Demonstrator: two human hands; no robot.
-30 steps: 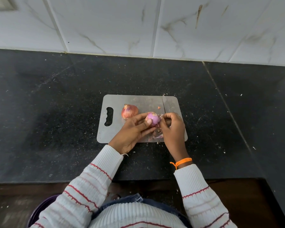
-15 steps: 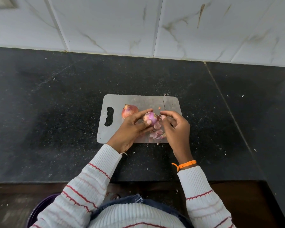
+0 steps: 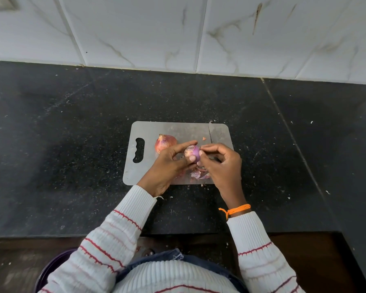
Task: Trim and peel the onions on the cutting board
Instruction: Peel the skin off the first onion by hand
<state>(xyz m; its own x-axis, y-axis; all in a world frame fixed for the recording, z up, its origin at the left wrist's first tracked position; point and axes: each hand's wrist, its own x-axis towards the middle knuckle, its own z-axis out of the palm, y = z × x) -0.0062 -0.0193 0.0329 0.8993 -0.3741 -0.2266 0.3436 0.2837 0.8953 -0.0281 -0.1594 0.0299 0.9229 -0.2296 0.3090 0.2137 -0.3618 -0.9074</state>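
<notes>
A grey cutting board [image 3: 148,130] with a handle slot lies on the black counter. My left hand [image 3: 167,166] holds a partly peeled purple onion [image 3: 193,151] between thumb and fingers above the board. My right hand [image 3: 222,163] pinches at the onion's skin on its right side. A second onion [image 3: 164,141], still in its reddish skin, sits on the board just left of my hands. Loose peelings [image 3: 199,174] lie on the board's near edge under my hands. A knife blade [image 3: 210,134] lies on the board's right part, its handle hidden under my right hand.
The black stone counter [image 3: 72,144] runs to a white tiled wall [image 3: 178,28] at the back. Small skin flakes dot the counter to the right. A dark round container's rim [image 3: 49,269] shows at the bottom left, below the counter edge.
My right hand opened and drew away half a second ago, dropping peel on the board, and has now come back to pinch the onion's skin. The left hand turned the onion slightly.
</notes>
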